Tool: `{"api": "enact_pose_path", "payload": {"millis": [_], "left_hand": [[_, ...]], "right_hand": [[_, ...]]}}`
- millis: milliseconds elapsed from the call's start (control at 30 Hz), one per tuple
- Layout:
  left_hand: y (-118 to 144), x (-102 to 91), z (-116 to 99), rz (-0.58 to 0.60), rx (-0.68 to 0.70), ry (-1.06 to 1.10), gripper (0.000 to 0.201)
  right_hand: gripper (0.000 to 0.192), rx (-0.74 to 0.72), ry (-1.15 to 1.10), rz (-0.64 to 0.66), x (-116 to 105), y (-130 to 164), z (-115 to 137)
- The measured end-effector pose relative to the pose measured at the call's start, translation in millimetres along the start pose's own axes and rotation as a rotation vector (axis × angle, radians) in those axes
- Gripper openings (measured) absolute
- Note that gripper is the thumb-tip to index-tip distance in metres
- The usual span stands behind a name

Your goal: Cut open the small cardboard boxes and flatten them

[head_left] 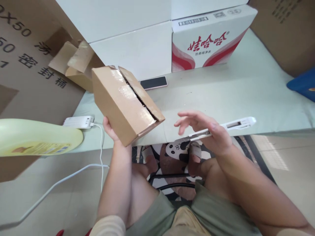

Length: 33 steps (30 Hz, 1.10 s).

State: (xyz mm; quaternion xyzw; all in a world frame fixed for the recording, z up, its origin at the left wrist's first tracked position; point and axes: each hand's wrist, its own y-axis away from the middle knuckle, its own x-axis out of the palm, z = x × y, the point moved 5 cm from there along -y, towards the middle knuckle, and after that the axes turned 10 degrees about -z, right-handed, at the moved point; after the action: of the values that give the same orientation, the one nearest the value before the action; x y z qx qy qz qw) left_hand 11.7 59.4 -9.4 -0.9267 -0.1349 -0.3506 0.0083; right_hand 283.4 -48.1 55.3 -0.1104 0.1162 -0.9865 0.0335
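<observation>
A brown cardboard box point(115, 101) is held tilted over the near edge of the table by my left hand point(110, 129). Its top seam is split along the middle, with shiny torn tape on the flaps. Most of my left fingers are hidden behind and under the box. To the right, my right hand point(206, 129) holds a white utility knife point(238, 124) between thumb and palm, its blade out and pointing left toward the box. The other right fingers are partly stretched out. Blade and box are apart.
A phone point(154, 83) lies on the table point(209, 90) before white cartons point(145, 49). Another opened cardboard box point(82, 70) stands at the left, near a white power bank point(78, 122) with a cable. A yellow-green bottle point(39, 137) juts in at left; something blue point(304, 84) is at right.
</observation>
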Motion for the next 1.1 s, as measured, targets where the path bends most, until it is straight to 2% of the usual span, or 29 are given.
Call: {"api": "enact_pose_path", "payload": {"millis": [133,233,300,367,433,500,533,600,700,867,967,1033,1100], "left_hand": [[1,2.1,2,0.009,0.003,0.012,0.050],[0,2.2,4,0.006,-0.010,0.008,0.052],[-1,2.3,5,0.006,-0.007,0.008,0.052],[-2,2.8,6,0.015,-0.004,0.022,0.050],[-3,2.6,7,0.026,-0.002,0.038,0.048],[-4,1.2,8,0.028,0.000,0.042,0.045],[-4,0.3,8,0.027,-0.002,0.039,0.045],[-4,-1.2,10,0.024,-0.022,0.025,0.046],[-2,-1.0,14,0.023,-0.085,-0.016,0.050],[1,-0.4,26,0.005,-0.216,-0.087,0.051],[3,-1.9,37,0.021,-0.325,-0.100,0.050],[5,-2.4,43,0.022,-0.394,-0.110,0.052],[7,-0.2,48,0.015,-0.435,-0.113,0.054]], "right_hand": [[0.052,-0.017,0.038,-0.012,-3,1,4],[0.053,0.031,-0.027,0.008,-5,-1,2],[0.054,0.036,-0.056,-0.030,-9,-4,-2],[0.053,0.021,-0.028,-0.144,-18,-9,-9],[0.045,0.040,0.076,-0.316,-33,-14,-19],[0.030,0.063,0.310,-0.470,-49,-17,-28],[0.022,0.064,0.470,-0.506,-56,-19,-32],[0.018,0.068,0.795,-0.472,-66,-24,-41],[0.038,0.142,1.133,-0.329,-77,-30,-59],[0.054,0.294,1.320,-0.208,-83,-36,-79],[0.052,0.228,1.222,-0.220,-74,-37,-72],[0.047,0.128,0.969,-0.164,-59,-33,-64],[0.049,0.050,0.647,-0.035,-40,-25,-56]]}}
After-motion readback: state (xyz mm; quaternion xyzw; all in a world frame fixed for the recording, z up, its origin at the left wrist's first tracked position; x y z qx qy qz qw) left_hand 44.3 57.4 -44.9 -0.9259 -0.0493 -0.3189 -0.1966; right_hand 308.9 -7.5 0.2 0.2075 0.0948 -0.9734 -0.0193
